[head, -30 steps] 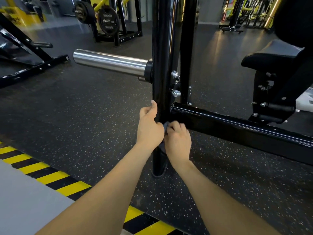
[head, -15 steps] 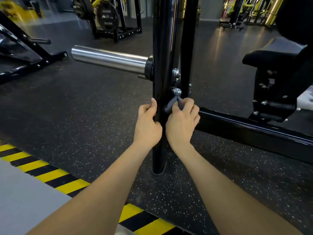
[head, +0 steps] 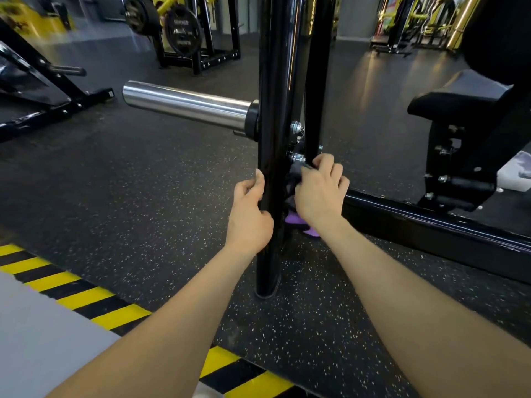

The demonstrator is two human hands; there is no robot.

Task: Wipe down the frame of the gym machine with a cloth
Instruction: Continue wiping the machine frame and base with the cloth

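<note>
Beside the chrome bar [head: 186,106], left hand [head: 248,214] grips post [head: 275,81] (right hand [head: 319,193] clutches cloth [head: 296,219]).

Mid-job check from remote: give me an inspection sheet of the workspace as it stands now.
Surface: dark speckled rubber floor; yellow-black hazard stripe near the grey area.
Job's things: glossy black upright post; grey-purple cloth bunched at the joint with the lower crossbar, below the bolts.
Clutter: nothing seen.
Hands: left hand grips the post; right hand holds the cloth against the joint.
Cables: nothing seen.
Surroundings: chrome plate sleeve juts left; black seat pad right; plate rack behind.
</note>
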